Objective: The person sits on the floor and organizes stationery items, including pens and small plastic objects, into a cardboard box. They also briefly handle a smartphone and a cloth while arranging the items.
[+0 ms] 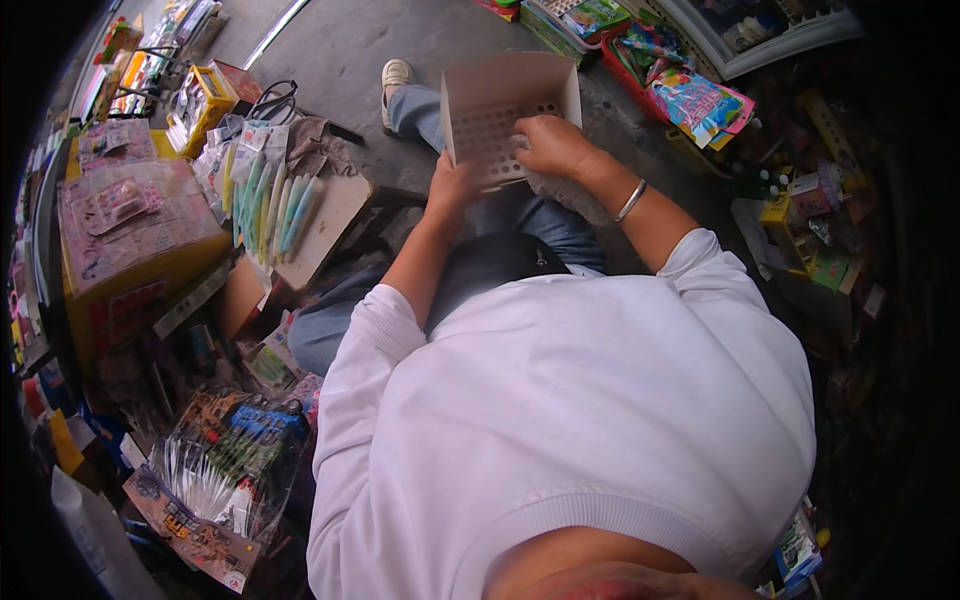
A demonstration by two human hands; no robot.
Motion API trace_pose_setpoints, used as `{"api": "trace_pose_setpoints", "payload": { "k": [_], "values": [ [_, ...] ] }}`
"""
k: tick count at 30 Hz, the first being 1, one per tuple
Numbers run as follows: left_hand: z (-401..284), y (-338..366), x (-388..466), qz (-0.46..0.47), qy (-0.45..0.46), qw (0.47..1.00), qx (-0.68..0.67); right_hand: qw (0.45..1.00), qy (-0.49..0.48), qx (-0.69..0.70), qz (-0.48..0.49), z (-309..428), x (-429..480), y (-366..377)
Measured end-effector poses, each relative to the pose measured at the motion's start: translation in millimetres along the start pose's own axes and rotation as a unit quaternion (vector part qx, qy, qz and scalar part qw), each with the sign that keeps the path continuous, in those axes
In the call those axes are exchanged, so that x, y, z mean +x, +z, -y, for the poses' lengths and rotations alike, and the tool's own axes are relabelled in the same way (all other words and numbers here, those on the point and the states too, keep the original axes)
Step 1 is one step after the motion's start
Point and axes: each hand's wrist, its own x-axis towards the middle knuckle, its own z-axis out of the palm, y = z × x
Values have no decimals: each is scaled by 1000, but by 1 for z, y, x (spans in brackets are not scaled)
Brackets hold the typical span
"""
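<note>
A light cardboard box (511, 84) with rows of round holes inside is held over my lap. My left hand (451, 187) grips its near left edge, the fingers partly hidden behind the wall. In my right hand (553, 144) is a grey-brown cloth (574, 201), bunched at the fingertips against the holed panel and hanging below the wrist. To the left, several pastel pens (274, 206) lie side by side on a small wooden stool (341, 210). Another crumpled brown cloth (321, 146) rests at the stool's far end.
Left of the stool, pink packaged goods (135, 206) cover a yellow box. A yellow basket (196, 105) stands behind them. At the right is a red basket (634, 82) of colourful packets near a white-framed cabinet (787, 45). Bagged toys (247, 450) lie low on the left.
</note>
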Motion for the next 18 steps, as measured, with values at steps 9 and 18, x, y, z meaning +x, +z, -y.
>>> {"api": "trace_pose_setpoints", "payload": {
  "k": [9, 18],
  "values": [
    [-1, -1, -8, 12, 58, 997, -44, 994, 7, -104, 21, -4, -2, -12],
    [19, -1, 8, -74, 81, 994, 23, 968, 46, -244, 39, -9, 31, -32]
  ]
}}
